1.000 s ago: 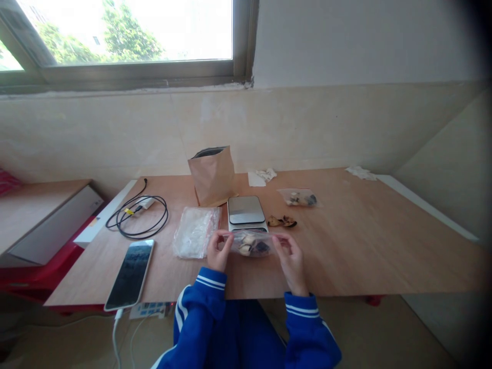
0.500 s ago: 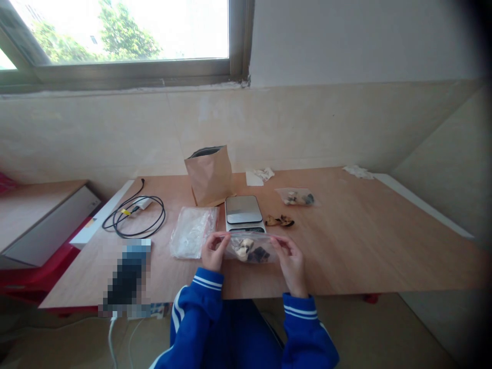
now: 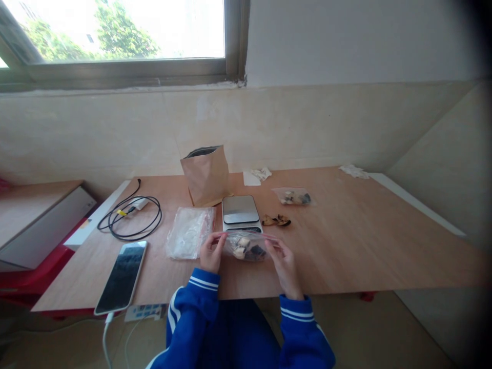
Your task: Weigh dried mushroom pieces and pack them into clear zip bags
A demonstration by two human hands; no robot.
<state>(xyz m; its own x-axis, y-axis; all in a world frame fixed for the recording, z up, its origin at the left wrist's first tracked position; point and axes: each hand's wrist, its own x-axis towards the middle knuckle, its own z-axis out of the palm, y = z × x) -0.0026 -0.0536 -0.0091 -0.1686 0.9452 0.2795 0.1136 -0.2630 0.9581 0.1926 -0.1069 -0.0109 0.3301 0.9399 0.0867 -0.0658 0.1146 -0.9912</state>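
Note:
A clear zip bag (image 3: 246, 252) with pale and dark dried pieces inside is stretched between my two hands, just in front of the scale. My left hand (image 3: 211, 252) pinches its upper left corner. At the upper right corner, my right hand (image 3: 282, 259) has thumb and fingers closed on the bag's edge. Behind the bag stands a kitchen scale (image 3: 241, 210) with a bare steel plate; the bag's top edge partly covers its display. Some tan dried pieces with dark edges (image 3: 277, 220) lie right of the scale.
A flat stack of clear bags (image 3: 190, 233) lies left of the scale. Behind stands an open brown paper pouch (image 3: 206, 177). Another filled zip bag (image 3: 294, 197) rests at back right. A phone (image 3: 122, 277) and a coiled black cable (image 3: 132, 218) occupy the left side.
The view has shifted slightly. The hands have come a little closer together, and the pieces inside the bag have shifted. Both hands keep hold of the zip bag.

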